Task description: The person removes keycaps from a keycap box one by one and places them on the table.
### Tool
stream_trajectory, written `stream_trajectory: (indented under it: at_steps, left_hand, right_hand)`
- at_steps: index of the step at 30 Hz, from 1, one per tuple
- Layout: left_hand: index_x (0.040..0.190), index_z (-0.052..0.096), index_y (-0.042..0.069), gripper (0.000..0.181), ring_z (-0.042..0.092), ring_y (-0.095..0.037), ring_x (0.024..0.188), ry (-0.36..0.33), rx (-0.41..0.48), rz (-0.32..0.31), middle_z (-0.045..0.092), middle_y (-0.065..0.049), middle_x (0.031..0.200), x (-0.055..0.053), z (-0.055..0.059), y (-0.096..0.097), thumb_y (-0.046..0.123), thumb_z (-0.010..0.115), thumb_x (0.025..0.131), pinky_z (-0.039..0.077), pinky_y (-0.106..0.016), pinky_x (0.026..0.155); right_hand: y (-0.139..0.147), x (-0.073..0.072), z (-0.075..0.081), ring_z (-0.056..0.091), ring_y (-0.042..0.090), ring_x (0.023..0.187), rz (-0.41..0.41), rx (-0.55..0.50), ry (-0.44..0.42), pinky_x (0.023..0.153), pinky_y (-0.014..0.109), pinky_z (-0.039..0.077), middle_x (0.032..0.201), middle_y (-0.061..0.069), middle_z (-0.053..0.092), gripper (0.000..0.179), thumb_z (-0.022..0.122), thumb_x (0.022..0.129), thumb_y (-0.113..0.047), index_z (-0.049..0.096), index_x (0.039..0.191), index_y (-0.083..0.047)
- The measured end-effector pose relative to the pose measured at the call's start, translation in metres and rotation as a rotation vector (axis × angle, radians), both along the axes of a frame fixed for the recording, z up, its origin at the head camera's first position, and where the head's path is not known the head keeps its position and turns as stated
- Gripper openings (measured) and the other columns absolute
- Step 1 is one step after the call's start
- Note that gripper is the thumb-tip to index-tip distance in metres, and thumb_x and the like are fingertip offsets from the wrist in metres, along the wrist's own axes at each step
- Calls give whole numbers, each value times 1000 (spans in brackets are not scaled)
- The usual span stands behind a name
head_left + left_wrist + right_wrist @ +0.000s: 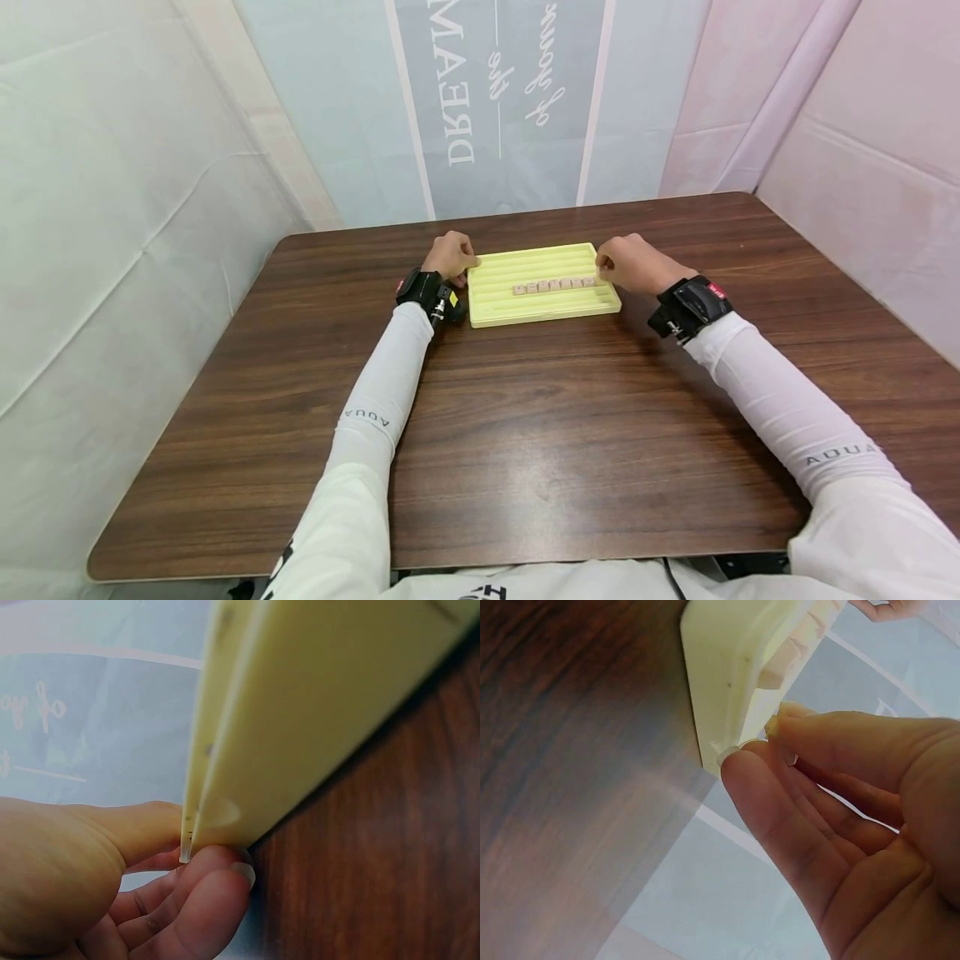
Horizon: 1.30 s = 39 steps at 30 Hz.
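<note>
A pale yellow tray (543,318) with ridged rows lies on the table near its far side. Along one of the rows stand several small light wooden blocks (554,285), their markings too small to read. My left hand (448,257) pinches the tray's left rim; in the left wrist view the thumb is on one side of the rim and the curled fingers on the other. At the tray's opposite end, my right hand (641,265) pinches the rim between thumb and fingers, close to the end of the row of blocks. The right wrist view shows its fingertips (739,761) against the tray's end wall.
The dark wood-grain table (547,433) spreads around the tray. Behind it hangs a pale curtain (517,179) with lettering, and a white sheet (112,250) covers the left side. Black straps with small devices (420,289) sit on both wrists.
</note>
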<state>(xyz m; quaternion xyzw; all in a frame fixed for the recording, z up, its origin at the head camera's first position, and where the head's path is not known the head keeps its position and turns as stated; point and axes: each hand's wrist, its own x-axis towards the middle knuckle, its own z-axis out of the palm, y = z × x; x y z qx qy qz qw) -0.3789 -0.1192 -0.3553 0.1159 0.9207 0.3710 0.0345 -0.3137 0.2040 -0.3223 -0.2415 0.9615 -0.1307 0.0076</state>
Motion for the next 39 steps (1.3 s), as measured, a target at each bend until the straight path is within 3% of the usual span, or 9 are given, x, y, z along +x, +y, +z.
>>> stream_trajectory:
  at_steps: [8, 12, 20, 25, 34, 39]
  left_hand:
    - [89, 62, 2, 14, 60, -18, 51, -15, -23, 12, 63, -16, 87, -7, -3, 1, 15, 64, 93, 57, -30, 50]
    - [90, 62, 2, 14, 61, -18, 53, -13, -25, 8, 63, -16, 85, -6, -3, 1, 16, 63, 94, 58, -30, 51]
    - [95, 62, -1, 15, 59, -18, 55, 41, -11, -22, 61, -16, 82, 10, 1, 1, 13, 61, 95, 57, -30, 53]
    - [95, 62, 0, 15, 58, -16, 54, 47, -17, -11, 59, -14, 79, 12, 2, 1, 14, 61, 95, 56, -29, 52]
    - [93, 63, 1, 15, 59, -17, 54, 13, -25, 6, 61, -15, 81, 6, 1, 1, 15, 62, 95, 57, -29, 51]
    - [92, 63, 1, 14, 60, -18, 53, 2, -23, 20, 63, -16, 84, 0, -1, 3, 14, 63, 94, 57, -30, 51]
  right_hand:
    - [0, 1, 2, 48, 22, 73, 33, -24, 41, 66, 34, 38, 87, 14, 60, 12, 56, 94, -3, 67, 97, 1]
    - [-3, 1, 2, 54, 24, 80, 51, -50, 63, 71, 36, 45, 95, 16, 63, 16, 54, 95, -4, 65, 106, 3]
    - [-13, 5, 3, 55, 21, 76, 87, -74, 71, 67, 33, 45, 90, 13, 64, 14, 53, 94, -2, 67, 97, 1]
    - [-20, 8, 5, 59, 20, 78, 97, -69, 65, 67, 33, 49, 93, 12, 67, 14, 56, 94, -4, 69, 99, -1]
    - [-31, 19, 13, 64, 28, 97, 141, -102, 47, 83, 40, 54, 106, 16, 67, 18, 57, 96, -7, 67, 109, 0]
    - [-40, 27, 19, 63, 28, 102, 183, -111, 62, 91, 38, 53, 111, 15, 65, 20, 57, 96, -8, 65, 114, -1]
